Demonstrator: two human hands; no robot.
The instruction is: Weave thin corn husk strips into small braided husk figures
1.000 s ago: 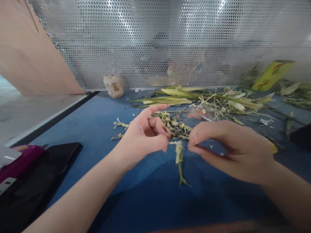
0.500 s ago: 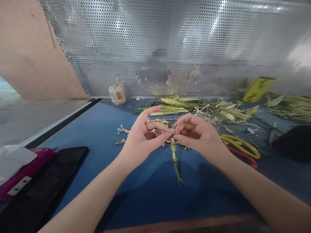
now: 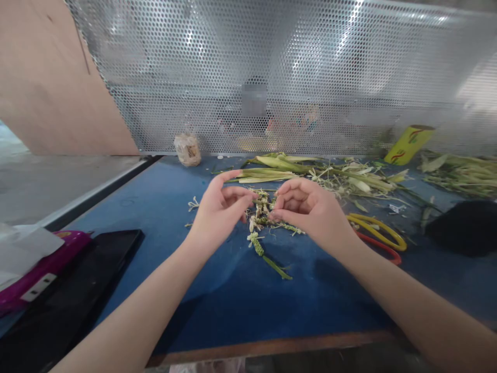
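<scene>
A short braided piece of green plant strips (image 3: 258, 246), with a thin tail towards me, is at the front of a small heap of pale knotted plant pieces (image 3: 262, 207) on the blue table. Left of the heap is my left hand (image 3: 219, 210), index finger stretched out, thumb and middle fingertips close together. I see nothing held there. My right hand (image 3: 306, 207) is on the other side, fingers loosely curled and thumb apart, with nothing visible in it. The heap shows in the gap between both hands, and their fingers partly cover it.
Long green leaves (image 3: 279, 166) and shredded strips lie behind the hands. On the right are yellow-handled and red-handled loops (image 3: 382, 228), a yellow-green can (image 3: 409, 145) and a black object (image 3: 466, 228). A wrapped jar (image 3: 187, 150) stands behind; a black phone-like slab (image 3: 89, 280) lies left.
My hands have moved apart from where their fingertips met. The green braided piece, which hung below the fingertips, is now further left and angled differently, separate from both hands.
</scene>
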